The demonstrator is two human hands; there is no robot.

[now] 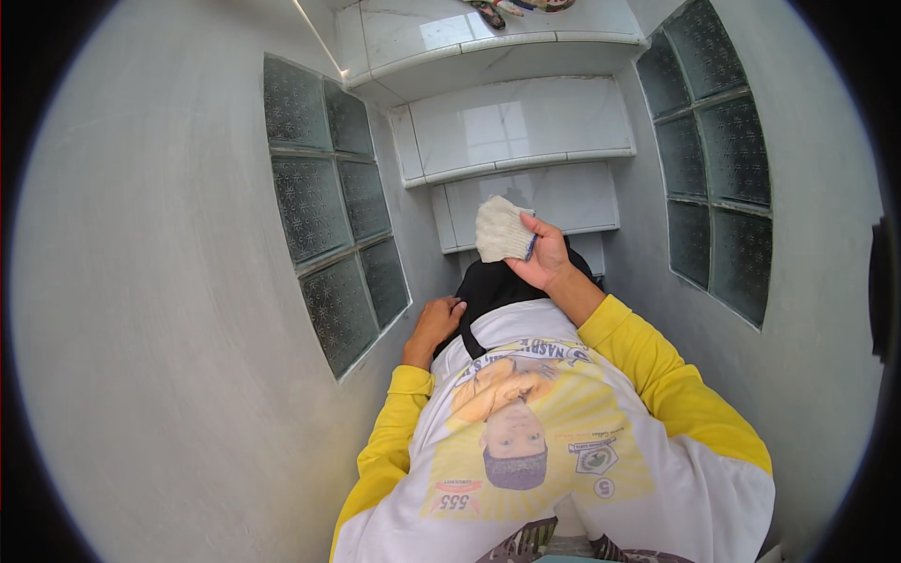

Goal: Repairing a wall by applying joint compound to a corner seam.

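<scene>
My right hand [544, 258] is raised above my lap, its fingers and thumb closed on a cream knit work glove [502, 230]. The glove looks bunched or folded. Its ribbed cuff, edged in blue, lies against my palm, and the rest sticks out to the left of my fingers. Lower down at the left, my left hand [436, 324] rests against the side of my black trousers [493, 289]. It holds nothing that I can see, and its fingers are partly hidden.
Tiled white steps [521, 122] rise in front of me between grey walls. Glass-block windows stand close at the left [310, 202] and the right [718, 141]. Some patterned, colourful items [488, 13] lie on the upper step, cut off by the picture's top edge.
</scene>
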